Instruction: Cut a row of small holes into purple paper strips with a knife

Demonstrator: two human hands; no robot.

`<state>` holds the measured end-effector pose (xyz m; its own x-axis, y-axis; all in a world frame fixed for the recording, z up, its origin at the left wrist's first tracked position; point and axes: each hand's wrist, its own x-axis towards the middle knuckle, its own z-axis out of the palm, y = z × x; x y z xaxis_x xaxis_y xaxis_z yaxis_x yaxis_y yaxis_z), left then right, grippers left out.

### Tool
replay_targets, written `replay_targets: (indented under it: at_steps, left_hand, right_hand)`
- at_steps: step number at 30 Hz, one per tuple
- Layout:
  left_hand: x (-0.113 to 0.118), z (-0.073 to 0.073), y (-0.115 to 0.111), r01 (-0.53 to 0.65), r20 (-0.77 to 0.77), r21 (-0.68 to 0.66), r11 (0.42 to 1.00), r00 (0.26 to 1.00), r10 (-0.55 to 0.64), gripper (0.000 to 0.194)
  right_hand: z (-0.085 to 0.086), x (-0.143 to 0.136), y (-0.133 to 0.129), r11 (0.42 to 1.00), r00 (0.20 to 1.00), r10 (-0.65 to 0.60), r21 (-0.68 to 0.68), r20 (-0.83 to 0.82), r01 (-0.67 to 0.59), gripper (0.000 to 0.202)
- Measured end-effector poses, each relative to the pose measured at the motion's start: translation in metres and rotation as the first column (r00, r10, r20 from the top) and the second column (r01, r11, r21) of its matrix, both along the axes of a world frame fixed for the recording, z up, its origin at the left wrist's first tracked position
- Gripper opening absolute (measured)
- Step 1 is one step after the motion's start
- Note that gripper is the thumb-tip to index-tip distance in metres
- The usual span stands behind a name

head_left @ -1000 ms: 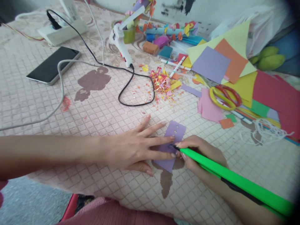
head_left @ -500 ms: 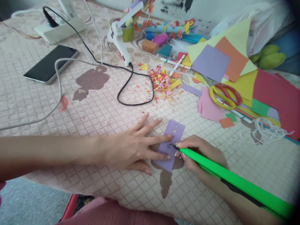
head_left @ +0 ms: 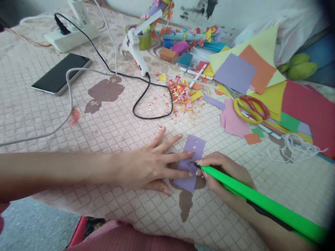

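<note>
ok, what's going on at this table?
The left hand, fingers spread, holds down a purple paper strip on the cloth. The right hand grips a green pen, its tip at the strip by a small dark curved mark. Small holes show near the strip's far end. Beyond the hands lie a white glue gun, a pile of paper scraps and colored paper sheets.

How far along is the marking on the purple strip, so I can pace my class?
Done: small holes show near the far end of the purple strip, and a small dark mark near its middle. In hand: the left hand steadies it; the right hand holds the green pen at the mark. Left: the near end looks unmarked; whether it needs marking, I can't tell.
</note>
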<state>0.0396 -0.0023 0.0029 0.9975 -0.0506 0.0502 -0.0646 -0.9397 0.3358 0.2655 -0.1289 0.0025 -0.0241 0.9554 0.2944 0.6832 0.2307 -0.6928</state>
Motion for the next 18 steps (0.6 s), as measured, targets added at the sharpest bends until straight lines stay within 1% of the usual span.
replay_targets:
  at_steps: [2,4,10,18]
  left_hand:
    - [-0.0005,-0.0018,0.004,0.036,0.009,-0.014,0.999,0.999,-0.036,0.061]
    - [-0.0009,-0.0023,0.0065,0.045,0.004,-0.023,0.999,0.999,-0.045,0.06]
    - [-0.0003,0.0015,0.0035,-0.006,-0.044,-0.045,0.999,0.999,0.004,0.057]
    - [-0.0008,0.0006,-0.0021,-0.04,-0.039,-0.018,0.999,0.998,0.039,0.057]
  right_hand:
    - [-0.002,0.0008,-0.0007,1.0,1.0,-0.004,-0.004,-0.007,0.003,0.016]
    - [-0.0029,0.0014,-0.0012,1.0,1.0,-0.004,-0.008,-0.007,0.004,0.016]
    - [-0.004,0.0021,-0.0034,0.999,0.999,-0.022,-0.033,-0.027,0.021,0.017]
    - [-0.0045,-0.0006,-0.0056,0.995,0.995,-0.062,-0.081,-0.075,0.056,0.022]
